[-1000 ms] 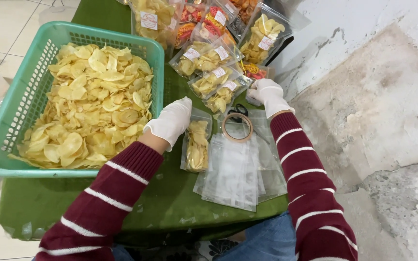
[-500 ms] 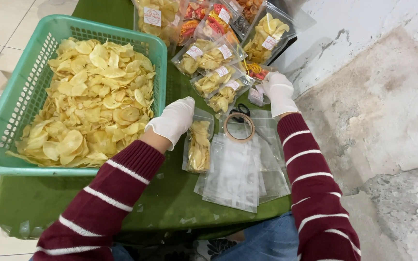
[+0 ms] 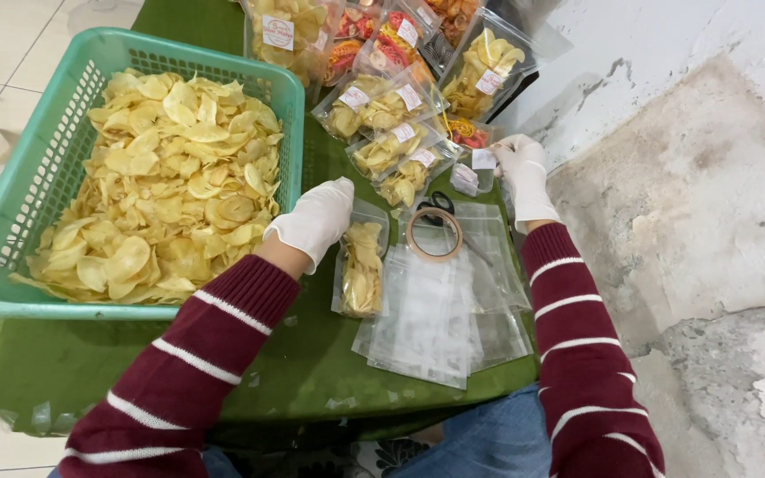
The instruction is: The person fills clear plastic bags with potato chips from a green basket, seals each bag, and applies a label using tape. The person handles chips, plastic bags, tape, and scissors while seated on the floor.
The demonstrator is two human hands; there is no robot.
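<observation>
Left hand (image 3: 316, 219) is in a white glove, fingers curled loosely over the top edge of a clear bag of chips (image 3: 362, 270) lying flat on the green tabletop (image 3: 294, 372). The fingertips touch the bag's mouth, though I honestly can't tell whether they're pinching the plastic or just resting on it, since the back of the hand hides that. The bag runs from the fingertips back toward the person, partly filled with pale yellow chips.

Right hand (image 3: 522, 173), also gloved, is out at the far side, fingers closed around a small sealed packet (image 3: 474, 173) with a white label. That packet sits at the near end of the row of filled chip bags (image 3: 387, 124), which fans away from the fingertips toward the far edge of the table. A few bags at the back hold reddish-orange chips (image 3: 382, 44).

Between the two hands, just off the left fingertips, there's a roll of brown tape (image 3: 434, 235) with black scissors (image 3: 436, 204) touching its far side. Both lie on a stack of empty clear bags (image 3: 431, 323) that spreads back toward the person's lap.

Out past the left hand's knuckles is a big teal plastic basket (image 3: 11, 204) heaped with loose yellow chips (image 3: 161, 186), its near corner just beside the wrist. Both sleeves are maroon with white stripes.
</observation>
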